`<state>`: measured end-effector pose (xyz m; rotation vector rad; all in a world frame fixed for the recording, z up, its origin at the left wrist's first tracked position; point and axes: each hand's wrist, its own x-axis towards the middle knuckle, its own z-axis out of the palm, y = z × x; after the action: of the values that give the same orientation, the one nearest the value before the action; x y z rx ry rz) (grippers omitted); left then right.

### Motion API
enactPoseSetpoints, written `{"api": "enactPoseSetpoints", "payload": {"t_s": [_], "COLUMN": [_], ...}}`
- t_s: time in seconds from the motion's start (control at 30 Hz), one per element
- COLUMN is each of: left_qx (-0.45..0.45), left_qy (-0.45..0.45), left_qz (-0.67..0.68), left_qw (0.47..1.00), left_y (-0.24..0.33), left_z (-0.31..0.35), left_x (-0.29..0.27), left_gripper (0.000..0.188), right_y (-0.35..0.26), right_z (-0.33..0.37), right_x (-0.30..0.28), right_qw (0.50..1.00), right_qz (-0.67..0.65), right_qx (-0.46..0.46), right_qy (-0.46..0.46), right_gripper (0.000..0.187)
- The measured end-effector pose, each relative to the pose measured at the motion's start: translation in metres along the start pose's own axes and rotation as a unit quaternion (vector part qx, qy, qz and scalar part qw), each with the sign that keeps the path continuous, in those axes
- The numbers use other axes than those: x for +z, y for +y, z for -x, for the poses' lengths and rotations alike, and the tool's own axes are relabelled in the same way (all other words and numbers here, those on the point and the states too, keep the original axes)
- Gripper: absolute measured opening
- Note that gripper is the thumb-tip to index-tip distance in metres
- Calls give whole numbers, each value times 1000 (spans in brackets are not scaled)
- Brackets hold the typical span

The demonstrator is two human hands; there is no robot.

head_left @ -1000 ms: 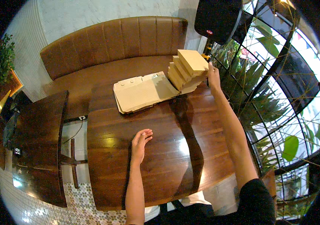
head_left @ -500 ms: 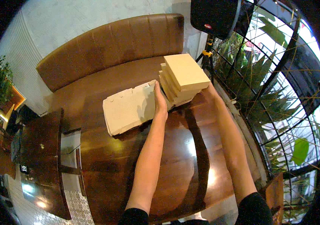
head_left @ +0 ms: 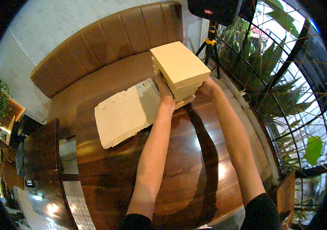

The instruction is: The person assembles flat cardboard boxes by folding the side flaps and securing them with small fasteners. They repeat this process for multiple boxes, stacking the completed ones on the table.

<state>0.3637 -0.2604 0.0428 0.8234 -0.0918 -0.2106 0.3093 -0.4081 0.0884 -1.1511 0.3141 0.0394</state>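
Observation:
A stack of several tan cardboard boxes stands at the far right of the dark wooden table, its lower boxes jutting out unevenly. My left hand presses against the stack's left side, its fingers partly hidden between the boxes. On the opposite side, my right hand grips the stack near its right corner, fingertips out of sight behind it. Left of the stack lies a pile of flat, unfolded cardboard box blanks with tabbed edges, beside my left wrist.
A curved brown padded bench runs behind the table. A black speaker on a tripod stands at the back right. Plants and a black metal grille line the right side. Another dark table is at the left.
My left hand has moved from the edge of the flat blanks onto the stack's left side. Both hands now hold the stack from its two sides, and the view has shifted.

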Motion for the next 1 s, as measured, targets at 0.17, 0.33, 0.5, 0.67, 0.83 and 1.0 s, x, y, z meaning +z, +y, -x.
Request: {"api": "enactPoseSetpoints", "payload": {"t_s": [0.17,0.33,0.5,0.67,0.83,1.0], "left_qx": [-44,-65,-73,-26,200,241], "left_qy": [-62,-63,-70,72,166,145], "left_qz": [-22,-32,-51,-24,-106,-91], "left_qw": [997,995,994,997,960,955], "left_y": [9,11,15,50,67,48], "left_z": [15,15,22,34,68,85], "left_x": [-12,-10,-14,3,34,46], "left_gripper": [91,97,96,91,80,82], "right_y": [3,-6,-2,-22,-1,43], "right_z": [8,6,13,25,47,43], "right_x": [2,-3,1,9,10,42], "right_qw": [998,993,995,993,901,780], "right_qz": [-20,-11,33,2,32,-8], "right_qx": [12,58,16,-115,-396,-512], "right_qy": [-56,-100,-96,9,176,359], "right_gripper": [63,60,72,91,78,60]}}
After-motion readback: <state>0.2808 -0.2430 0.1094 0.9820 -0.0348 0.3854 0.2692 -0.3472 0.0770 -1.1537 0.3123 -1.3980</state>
